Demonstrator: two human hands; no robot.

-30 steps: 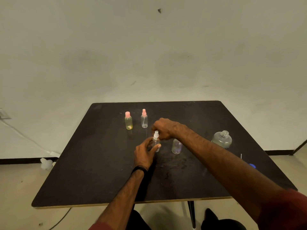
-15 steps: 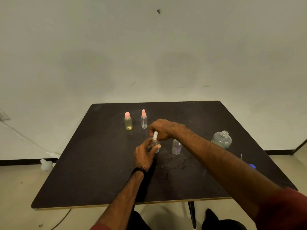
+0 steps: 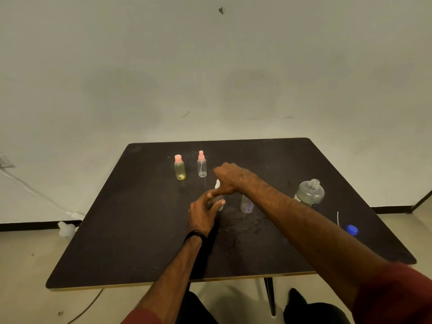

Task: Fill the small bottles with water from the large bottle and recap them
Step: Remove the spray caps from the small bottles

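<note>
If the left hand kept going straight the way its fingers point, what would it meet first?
The left hand already touches the white-capped spray bottle, which the right hand grips at the cap. Past that, likely the right forearm, though depth is unclear.

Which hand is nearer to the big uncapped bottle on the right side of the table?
Right. The right hand sits at the small bottle's white cap, left of the large bottle, apart from it. The left hand holds that small bottle lower down, farther left.

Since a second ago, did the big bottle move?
No. The big bottle stays put, with the same gap from the blue cap on the table.
</note>
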